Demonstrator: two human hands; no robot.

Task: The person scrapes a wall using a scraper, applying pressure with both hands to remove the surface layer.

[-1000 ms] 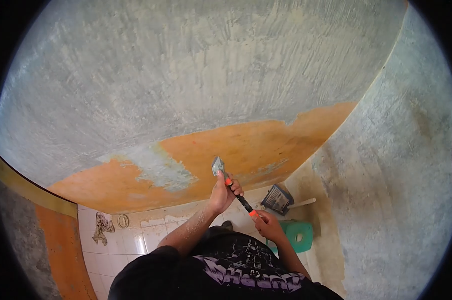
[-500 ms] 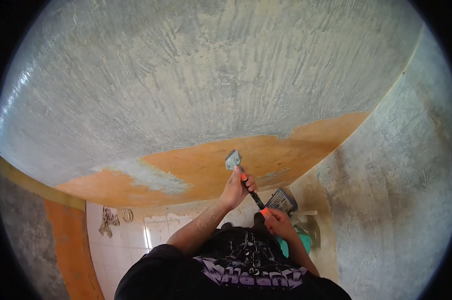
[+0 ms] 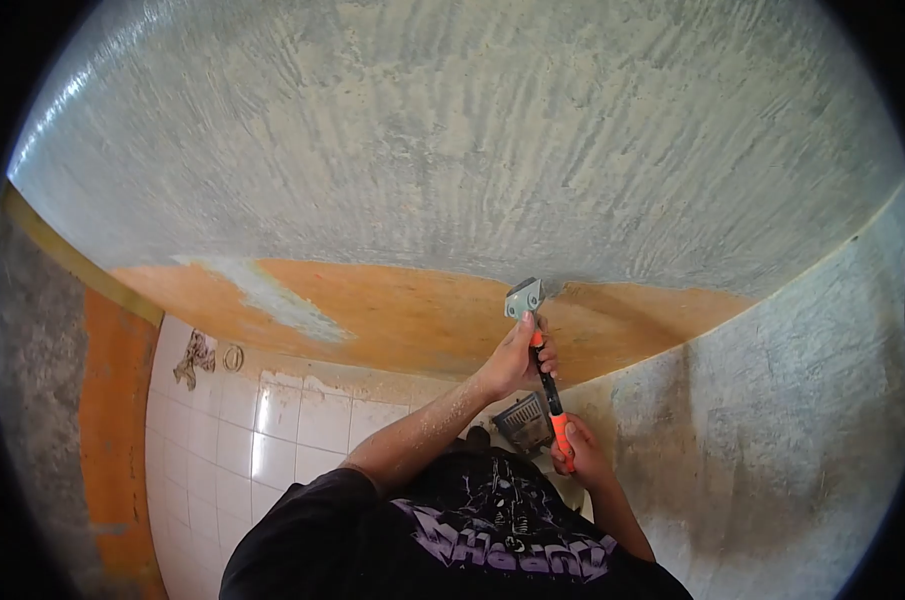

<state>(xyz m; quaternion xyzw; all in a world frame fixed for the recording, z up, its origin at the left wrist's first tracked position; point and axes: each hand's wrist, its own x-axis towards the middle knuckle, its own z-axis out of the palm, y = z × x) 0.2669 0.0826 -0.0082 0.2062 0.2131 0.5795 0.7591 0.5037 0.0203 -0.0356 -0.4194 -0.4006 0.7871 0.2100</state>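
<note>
A long-handled paint scraper [image 3: 523, 299] with a grey head and a black-and-orange handle is held in both hands. Around the handle's upper part, just below the head, my left hand [image 3: 513, 362] is closed. My right hand [image 3: 585, 455] grips the orange lower end. The head is at the wall, by the border between the orange paint [image 3: 422, 305] and the bare grey surface [image 3: 452, 150]. Whether the blade presses on the wall cannot be made out. Pale flecks cover my left forearm.
A dark slatted object [image 3: 523, 425] is on the floor near my feet. A crumpled cloth [image 3: 194, 358] and a ring-shaped item [image 3: 233, 357] lie on the white tiles [image 3: 302, 425]. A stained grey wall [image 3: 762, 420] stands on my right.
Both hands and the scraper have shifted right, and the head has risen to the paint border. My view has turned, so more floor tiles show on the left.
</note>
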